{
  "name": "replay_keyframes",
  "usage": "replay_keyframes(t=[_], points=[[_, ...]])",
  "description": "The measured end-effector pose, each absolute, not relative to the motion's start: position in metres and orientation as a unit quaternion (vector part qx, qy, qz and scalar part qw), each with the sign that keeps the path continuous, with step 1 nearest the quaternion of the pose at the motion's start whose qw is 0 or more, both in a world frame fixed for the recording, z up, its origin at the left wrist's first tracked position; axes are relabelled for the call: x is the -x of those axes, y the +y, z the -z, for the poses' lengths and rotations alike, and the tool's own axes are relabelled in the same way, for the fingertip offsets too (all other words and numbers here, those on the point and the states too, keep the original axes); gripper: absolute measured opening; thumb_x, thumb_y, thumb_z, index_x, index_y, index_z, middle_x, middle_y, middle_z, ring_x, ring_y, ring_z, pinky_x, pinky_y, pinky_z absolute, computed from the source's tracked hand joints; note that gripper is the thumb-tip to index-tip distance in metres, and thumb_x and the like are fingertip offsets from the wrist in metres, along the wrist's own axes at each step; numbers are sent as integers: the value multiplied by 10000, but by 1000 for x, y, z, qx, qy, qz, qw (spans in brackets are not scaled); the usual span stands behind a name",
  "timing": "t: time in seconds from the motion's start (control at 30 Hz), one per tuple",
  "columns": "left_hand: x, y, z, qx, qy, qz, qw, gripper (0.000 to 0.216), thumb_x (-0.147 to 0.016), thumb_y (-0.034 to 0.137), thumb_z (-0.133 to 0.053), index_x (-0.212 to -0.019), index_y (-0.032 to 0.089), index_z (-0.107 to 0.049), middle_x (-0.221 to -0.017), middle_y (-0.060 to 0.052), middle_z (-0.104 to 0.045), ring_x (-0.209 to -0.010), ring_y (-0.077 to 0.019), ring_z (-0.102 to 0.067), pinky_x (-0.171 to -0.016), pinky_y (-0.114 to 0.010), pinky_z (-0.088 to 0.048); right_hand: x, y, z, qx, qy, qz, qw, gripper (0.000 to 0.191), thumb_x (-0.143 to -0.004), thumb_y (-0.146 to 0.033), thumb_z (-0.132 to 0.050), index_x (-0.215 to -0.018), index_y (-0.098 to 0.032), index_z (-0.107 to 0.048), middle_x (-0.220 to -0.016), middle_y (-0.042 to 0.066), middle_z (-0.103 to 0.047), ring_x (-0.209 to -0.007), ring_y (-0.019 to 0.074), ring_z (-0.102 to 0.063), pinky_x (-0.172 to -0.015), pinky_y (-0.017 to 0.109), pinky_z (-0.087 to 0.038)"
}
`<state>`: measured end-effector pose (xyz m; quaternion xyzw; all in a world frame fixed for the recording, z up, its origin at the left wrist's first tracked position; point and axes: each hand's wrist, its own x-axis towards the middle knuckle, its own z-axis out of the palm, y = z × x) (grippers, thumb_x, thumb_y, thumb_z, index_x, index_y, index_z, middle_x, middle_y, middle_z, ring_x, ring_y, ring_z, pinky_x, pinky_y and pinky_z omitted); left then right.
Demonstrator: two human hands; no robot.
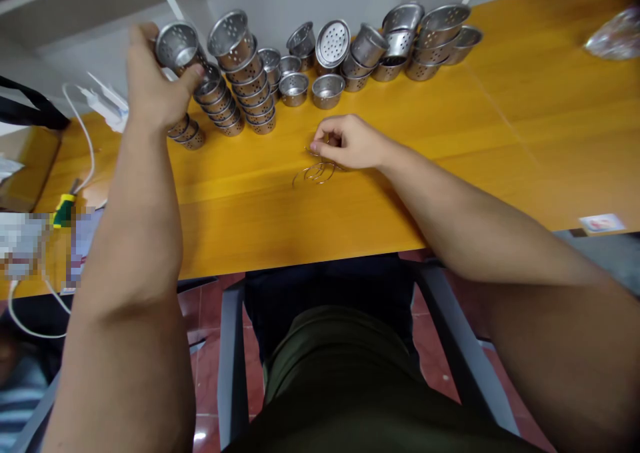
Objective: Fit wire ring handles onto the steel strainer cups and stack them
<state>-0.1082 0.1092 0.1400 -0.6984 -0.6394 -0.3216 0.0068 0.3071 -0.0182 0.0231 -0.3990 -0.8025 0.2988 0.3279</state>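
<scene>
Dark olive shirt cloth [340, 386] covers the seated person's torso at the bottom of the view, with grey chair arms [233, 360] on either side and red floor tiles [203, 320] below. Beyond it stretches a wide yellow-orange wooden surface [240, 226]. Along its far side stand perforated metal cups, many nested: one tall stack [253, 83] leans a little left, a shorter stack [223, 106] stands just beside it, and a nested cluster [443, 40] is farther right. Between them are smaller groups, including a tipped cup [333, 43] whose holed base shows, and two single cups [328, 90] upright in front.

The person's left hand [167, 83] grasps a perforated cup [179, 43], fingers behind the rim and thumb in front; whether it touches the stacked cups [187, 133] below cannot be told. The right hand [350, 143] rests well apart, near the middle, its fingers curled and thumb and forefinger nearly meeting. Thin wire rings [317, 172] lie on the surface just under these fingertips; a bit of wire shows there, but whether it is gripped cannot be told. A small card [603, 223] lies at the right front edge.
</scene>
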Motion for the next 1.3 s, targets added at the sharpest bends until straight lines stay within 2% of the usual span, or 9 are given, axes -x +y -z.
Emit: replay_keyframes(t=[0.1,0.27,0.4,0.53,0.83,1.03,1.17,1.23,1.3], points=[[79,68,-148,695,-630,344,-44,849,-1137,2,-997,-1813,35,-484,-1497,-51,-771,-1261,-131,-713,-1320,-401,-622,-306,-18,-23,395,-802,-301,331,248,-1135,-371,-878,-976,-240,-741,-853,36,-685,-796,238,-602,-797,406,-483],[69,47,-156,683,-670,282,-67,703,-1146,136,-1023,-1717,129,-613,-1682,-61,-766,-1370,-157,-666,-1439,-494,-547,-305,-19,-24,394,-801,-306,332,266,-1144,-375,-901,-979,-237,-745,-857,32,-684,-821,234,-593,-800,395,-485],[52,40,-164,663,-681,297,-87,779,-1117,33,-988,-1781,76,-581,-1725,-131,-794,-1451,-226,-749,-1446,-530,-580,-304,-22,-26,398,-798,-312,328,280,-1136,-406,-905,-980,-241,-742,-832,26,-673,-812,231,-586,-777,387,-475],[38,34,-172,656,-689,291,-105,860,-1220,-77,-845,-1931,37,-376,-1989,-158,-629,-1724,-122,-660,-1564,-367,-456,-304,-24,-29,402,-797,-320,318,296,-1129,-475,-891,-991,-254,-751,-829,32,-682,-813,246,-610,-754,392,-482],[44,36,-183,646,-700,286,-104,836,-1167,-77,-936,-1895,19,-535,-1914,-176,-719,-1621,-214,-744,-1563,-501,-512,-304,-21,-28,414,-793,-308,323,369,-1141,-563,-891,-979,-277,-722,-848,46,-676,-864,288,-642,-812,452,-547],[91,107,-155,685,-644,318,-126,1085,-902,-88,-1162,-1793,144,-586,-1740,-6,-776,-1470,-207,-616,-1655,-716,-347,-317,5,-14,454,-746,-249,419,463,-1133,-723,-912,-988,-352,-678,-954,100,-684,-1069,396,-664,-1016,583,-589],[117,144,-135,647,-705,268,-111,1538,-678,-347,-1027,-1908,209,-290,-2035,47,-502,-1819,-173,-456,-1774,-591,-242,-335,34,2,435,-725,-238,478,517,-1087,-922,-875,-1066,-435,-703,-870,103,-661,-1304,428,-558,-1153,607,-477],[113,137,-130,675,-663,321,-36,1315,-913,-219,-912,-1925,245,-213,-2130,74,-385,-1950,-141,-391,-1760,-525,-359,-342,49,12,412,-736,-236,483,492,-1082,-935,-860,-1078,-469,-701,-832,104,-657,-1396,431,-489,-1196,621,-396],[95,112,-125,714,-510,452,158,749,-1163,166,-811,-1805,306,-452,-1888,155,-665,-1773,-100,-650,-1505,-391,-702,-345,60,23,397,-752,-228,474,462,-1072,-914,-865,-1063,-487,-688,-822,108,-663,-1458,428,-436,-1235,625,-335]])
